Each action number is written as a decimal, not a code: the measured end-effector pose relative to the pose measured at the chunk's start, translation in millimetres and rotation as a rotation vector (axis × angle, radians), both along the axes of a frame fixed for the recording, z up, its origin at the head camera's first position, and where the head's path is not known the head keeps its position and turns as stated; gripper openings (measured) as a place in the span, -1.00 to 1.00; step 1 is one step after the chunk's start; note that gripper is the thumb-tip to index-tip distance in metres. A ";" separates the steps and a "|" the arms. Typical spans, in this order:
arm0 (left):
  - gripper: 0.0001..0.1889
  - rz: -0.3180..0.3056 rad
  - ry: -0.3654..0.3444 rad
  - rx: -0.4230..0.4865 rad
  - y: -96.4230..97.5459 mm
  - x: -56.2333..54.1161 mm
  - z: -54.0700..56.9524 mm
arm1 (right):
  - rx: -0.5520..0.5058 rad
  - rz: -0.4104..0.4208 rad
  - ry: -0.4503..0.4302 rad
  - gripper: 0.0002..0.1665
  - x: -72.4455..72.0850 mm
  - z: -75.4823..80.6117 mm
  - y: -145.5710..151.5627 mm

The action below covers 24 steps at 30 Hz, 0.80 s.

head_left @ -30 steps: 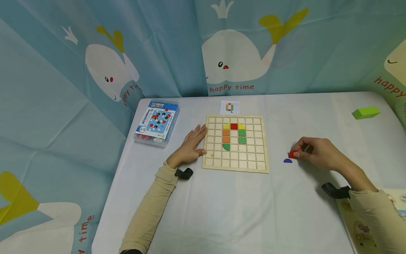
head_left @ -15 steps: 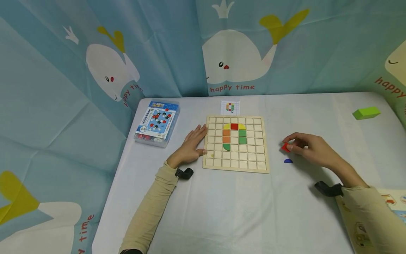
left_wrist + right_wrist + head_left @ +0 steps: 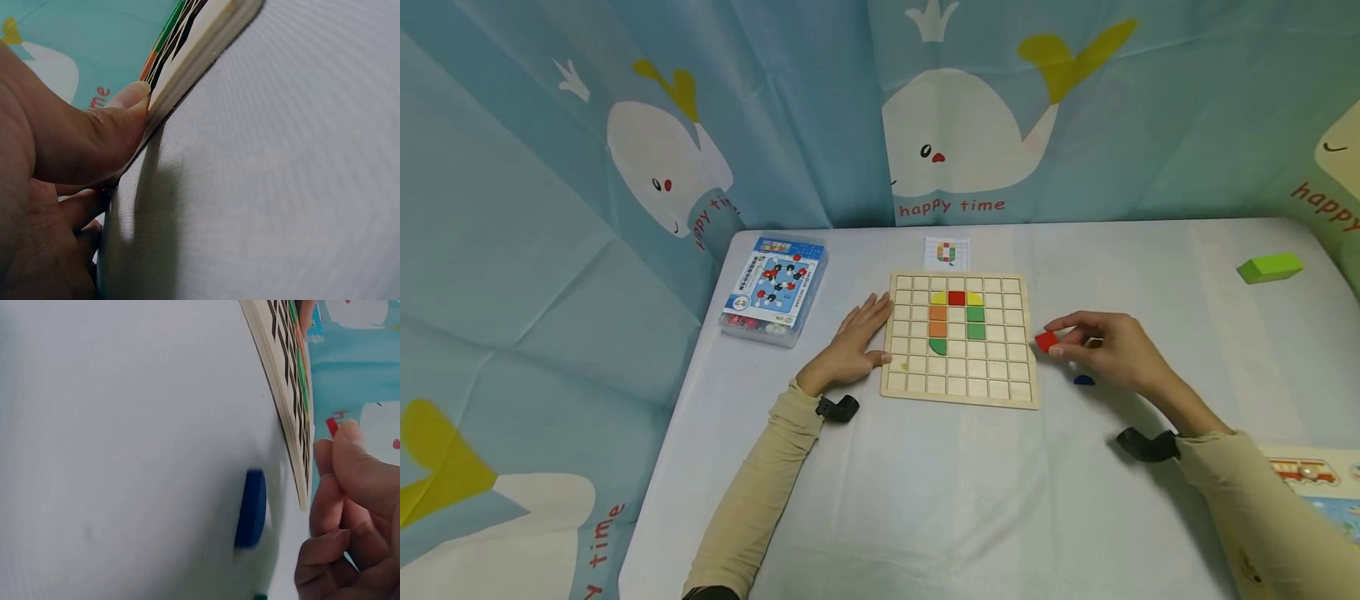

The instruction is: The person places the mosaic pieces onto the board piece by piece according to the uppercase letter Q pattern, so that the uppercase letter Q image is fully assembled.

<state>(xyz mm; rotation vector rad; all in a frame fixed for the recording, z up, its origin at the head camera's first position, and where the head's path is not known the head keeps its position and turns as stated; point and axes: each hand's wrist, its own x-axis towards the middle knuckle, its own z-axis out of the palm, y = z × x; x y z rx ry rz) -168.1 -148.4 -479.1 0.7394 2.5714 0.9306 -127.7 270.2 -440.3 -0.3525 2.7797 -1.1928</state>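
My right hand (image 3: 1112,346) pinches a red square tile (image 3: 1046,341) between thumb and fingertips, just off the board's right edge. The wooden grid board (image 3: 999,372) lies flat on the table. Yellow quarter-rounds, a red square, orange tiles (image 3: 937,321) and green tiles (image 3: 975,322) form an arch in its cells. With fingers spread, my left hand (image 3: 850,346) rests along the board's left edge; in the left wrist view its thumb (image 3: 106,134) touches that edge. A blue half-round piece (image 3: 251,509) lies on the table below my right hand.
A small pattern card (image 3: 947,253) lies behind the board. At the back left stands a clear plastic box (image 3: 775,287) with a molecule picture. A green block (image 3: 1270,267) sits at the far right. Under the right sleeve is a picture board (image 3: 1307,468).
My right hand has lifted the red tile from beside the blue piece and carried it left to the board's edge. The left hand has stayed in place.
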 end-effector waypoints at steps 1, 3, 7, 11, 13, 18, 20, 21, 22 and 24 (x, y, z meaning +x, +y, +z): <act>-0.07 -0.001 0.000 -0.001 0.1 0.1 0.4 | -0.013 -0.007 -0.002 -0.65 0.2 -0.4 -1.9; -0.07 -0.002 0.000 -0.002 0.2 0.3 1.0 | -0.038 -0.016 -0.003 -0.65 0.6 -1.1 -6.0; -0.07 -0.003 -0.003 0.001 0.3 0.5 2.0 | -0.079 -0.017 0.021 -0.64 1.0 -3.4 -14.2; -0.06 -0.005 -0.004 0.002 0.6 0.7 2.5 | -0.098 -0.017 0.055 -0.64 0.7 -5.9 -22.7; -0.06 -0.007 -0.004 0.003 0.6 0.8 2.3 | -0.107 -0.020 0.062 -0.65 0.4 -6.8 -27.0; -0.06 0.000 -0.006 0.001 0.4 0.9 1.3 | -0.157 -0.017 0.062 -0.68 -0.4 -7.6 -38.5; -0.06 0.006 -0.005 -0.002 0.4 1.0 0.8 | -0.179 -0.005 0.072 -0.68 -1.0 -8.3 -43.1; -0.06 0.007 -0.002 -0.003 0.5 1.0 0.6 | -0.186 0.005 0.077 -0.68 -1.5 -8.9 -45.3; -0.06 0.009 -0.002 -0.004 0.4 1.0 0.4 | -0.193 0.014 0.082 -0.68 -2.0 -9.6 -47.5; -0.07 0.010 0.000 -0.002 0.6 1.1 0.2 | -0.204 0.025 0.083 -0.68 -2.8 -10.8 -52.0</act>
